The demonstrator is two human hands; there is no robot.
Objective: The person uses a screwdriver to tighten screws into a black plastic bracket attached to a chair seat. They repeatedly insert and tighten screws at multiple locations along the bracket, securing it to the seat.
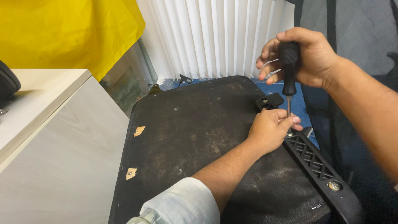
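Gripping the screwdriver [289, 70] upright, my right hand [304, 56] drove; left hand [271, 129] fingers pinched its tip steady over the chair-seat bracket [319, 159].

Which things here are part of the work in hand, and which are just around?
In use:
right hand
screwdriver
left hand, steadying the shaft
black ribbed bracket
black seat underside

Just around:
pale cabinet
yellow cloth
white blinds

Can't see the screwdriver [289, 70] tip, my left hand [271, 128] covers it and whatever screw's under there. Right forearm's blurry and cut off at the edge, same with the black bracket [319, 161] bottom end.
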